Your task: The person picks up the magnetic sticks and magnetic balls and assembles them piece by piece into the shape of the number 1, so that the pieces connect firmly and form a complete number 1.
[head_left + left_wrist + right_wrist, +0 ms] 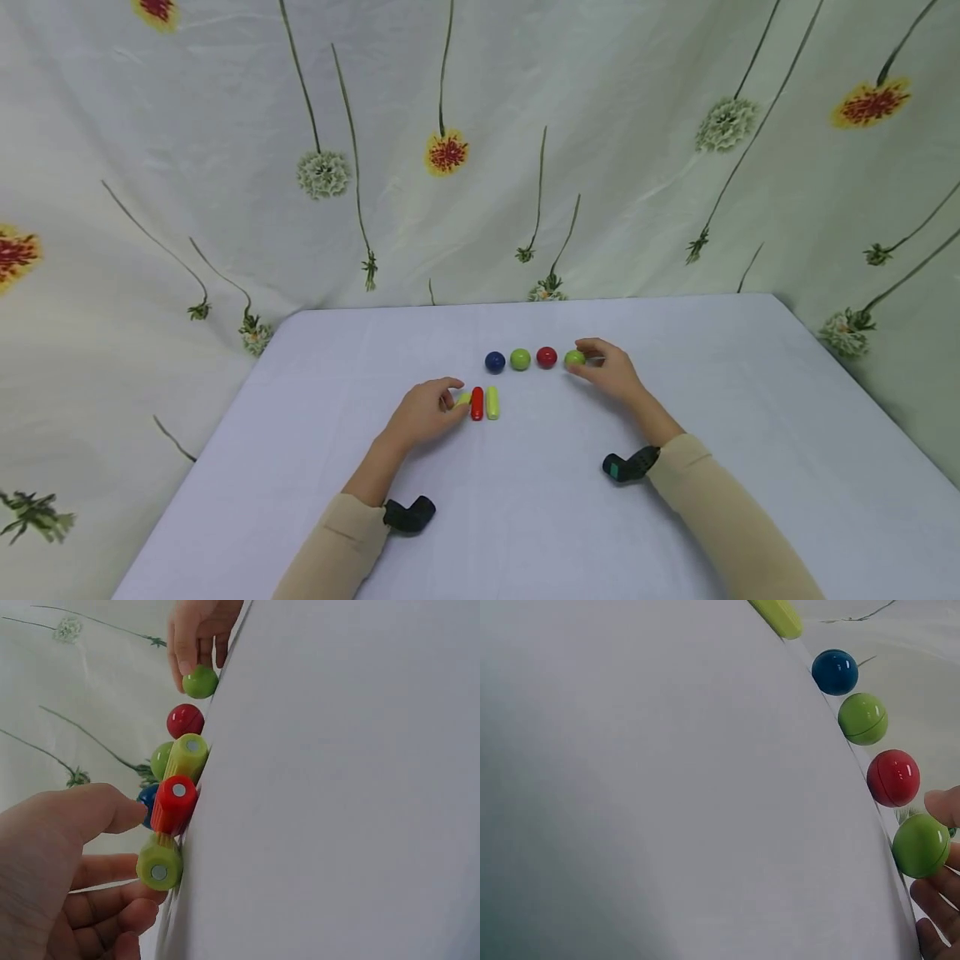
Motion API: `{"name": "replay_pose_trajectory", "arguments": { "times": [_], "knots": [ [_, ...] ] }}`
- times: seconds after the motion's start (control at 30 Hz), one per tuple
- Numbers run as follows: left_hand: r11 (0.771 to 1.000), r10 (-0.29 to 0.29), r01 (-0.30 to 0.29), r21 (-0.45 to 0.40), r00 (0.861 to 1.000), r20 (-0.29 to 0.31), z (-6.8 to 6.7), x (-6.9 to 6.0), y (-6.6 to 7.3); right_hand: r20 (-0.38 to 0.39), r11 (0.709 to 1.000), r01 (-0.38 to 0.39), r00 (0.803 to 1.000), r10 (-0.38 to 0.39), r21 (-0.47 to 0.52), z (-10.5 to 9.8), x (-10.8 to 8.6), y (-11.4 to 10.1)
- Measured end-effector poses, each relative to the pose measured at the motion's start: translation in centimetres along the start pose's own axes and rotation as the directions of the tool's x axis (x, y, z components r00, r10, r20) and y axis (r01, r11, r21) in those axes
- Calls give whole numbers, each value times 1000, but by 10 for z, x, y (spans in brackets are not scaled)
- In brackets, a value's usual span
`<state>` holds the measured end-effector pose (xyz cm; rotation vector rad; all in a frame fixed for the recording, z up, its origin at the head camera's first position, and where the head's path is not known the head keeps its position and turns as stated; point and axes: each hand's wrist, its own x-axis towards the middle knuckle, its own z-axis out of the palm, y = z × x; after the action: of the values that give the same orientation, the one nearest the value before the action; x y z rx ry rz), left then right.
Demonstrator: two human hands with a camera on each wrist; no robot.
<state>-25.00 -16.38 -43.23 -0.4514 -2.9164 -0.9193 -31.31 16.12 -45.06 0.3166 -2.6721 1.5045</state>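
Note:
My left hand holds a yellow-green rod between thumb and curled fingers; a round silvery disc shows on its near end. Directly right of it lie a red rod and another yellow-green rod, side by side. Farther back, my right hand grips a green ball at the row's right end, the thumb on one side and fingers on the other. Leftward along that row sit a red ball, a second green ball and a blue ball.
A white-covered table bears everything, its far edge just behind the balls. Behind it hangs a pale cloth printed with flowers. Each wrist carries a small black camera, the left one and the right one.

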Motion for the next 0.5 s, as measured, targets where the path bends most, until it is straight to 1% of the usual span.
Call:
{"name": "replay_pose_trajectory", "arguments": {
  "times": [0.1,0.2,0.37,0.5],
  "knots": [
    [999,-41,42,14,999,-14,1,1,2,-20,1000,-6,1000,6,-3,3,0,2],
    [997,-70,71,19,997,-24,1,0,4,-42,1000,-3,999,3,-9,5,0,5],
    [996,-84,85,19,996,-40,4,1,3,-67,1000,0,998,-1,-4,7,1,7],
    [996,-92,92,17,995,-43,7,1,2,-77,1000,2,997,-4,-22,9,2,9]
  ]
}}
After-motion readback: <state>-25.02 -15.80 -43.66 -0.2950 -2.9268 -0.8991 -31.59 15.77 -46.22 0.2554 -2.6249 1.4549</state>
